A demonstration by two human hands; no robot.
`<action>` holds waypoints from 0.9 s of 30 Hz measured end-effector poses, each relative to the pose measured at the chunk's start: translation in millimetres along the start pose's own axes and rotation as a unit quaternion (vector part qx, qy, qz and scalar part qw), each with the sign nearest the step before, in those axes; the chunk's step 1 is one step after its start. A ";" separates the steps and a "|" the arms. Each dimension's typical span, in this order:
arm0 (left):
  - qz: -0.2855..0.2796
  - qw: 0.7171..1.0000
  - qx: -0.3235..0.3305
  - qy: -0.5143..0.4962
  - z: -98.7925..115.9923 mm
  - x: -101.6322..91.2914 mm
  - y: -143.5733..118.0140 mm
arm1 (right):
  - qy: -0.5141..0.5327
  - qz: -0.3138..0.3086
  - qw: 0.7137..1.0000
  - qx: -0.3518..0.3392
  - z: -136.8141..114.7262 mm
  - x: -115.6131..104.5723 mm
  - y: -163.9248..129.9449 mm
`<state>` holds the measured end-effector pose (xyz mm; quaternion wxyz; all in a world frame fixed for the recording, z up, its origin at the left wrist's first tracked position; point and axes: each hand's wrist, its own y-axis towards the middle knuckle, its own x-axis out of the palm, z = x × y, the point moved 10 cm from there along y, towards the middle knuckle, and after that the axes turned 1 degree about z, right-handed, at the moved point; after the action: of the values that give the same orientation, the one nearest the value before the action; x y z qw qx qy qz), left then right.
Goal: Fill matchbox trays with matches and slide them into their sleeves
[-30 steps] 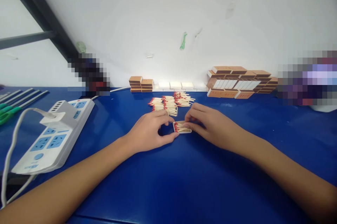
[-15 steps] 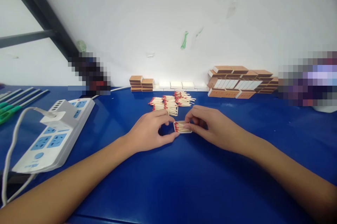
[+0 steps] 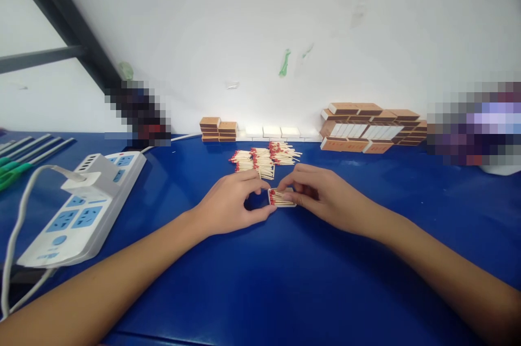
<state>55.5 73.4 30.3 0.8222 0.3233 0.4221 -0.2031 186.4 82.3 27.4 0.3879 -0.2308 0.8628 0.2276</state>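
With your left hand pinching the left end of the open matchbox tray on the blue surface and your right hand fingers closed over its matches, press the sticks flat and parallel, heads aligned.

Blue table — red-tipped pale matches; brown-white boxes — white-blue power strip.

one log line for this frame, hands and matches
left hand steadies match tray | right hand fingers on matches in tray | loose match pile behind
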 end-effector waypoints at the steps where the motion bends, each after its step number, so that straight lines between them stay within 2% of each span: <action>1: 0.001 1.000 0.000 0.000 0.2 -0.1 0.0 | 0.002 -0.001 1.000 0.000 -0.5 0.5 0.1; 4: 0.004 1.000 0.001 0.000 0.3 -0.6 0.0 | -0.006 0.020 1.000 -0.001 2.7 -4.1 2.2; 8: 0.003 1.000 0.006 -0.003 0.5 -0.3 -0.4 | -0.084 0.118 0.989 -0.011 20.1 -24.5 9.7; 10: 0.004 1.000 0.008 -0.004 0.2 -0.4 -0.6 | -0.137 0.136 0.981 -0.028 28.0 -26.4 15.8; 13: 0.007 1.000 0.008 -0.002 -0.2 -0.9 -0.7 | -0.182 0.136 0.973 -0.040 37.3 -22.6 24.6; 16: 0.006 1.000 0.008 0.003 -0.2 -0.6 -0.5 | -0.181 0.131 0.974 -0.039 41.9 -19.8 29.1; 27: 0.012 1.000 0.012 0.000 0.3 -1.7 -1.1 | -0.207 0.076 0.975 -0.017 48.2 -11.8 26.0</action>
<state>54.0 72.5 31.4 0.8205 0.3385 0.4157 -0.1985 205.7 133.0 13.4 0.5358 -0.1193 0.7746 0.3141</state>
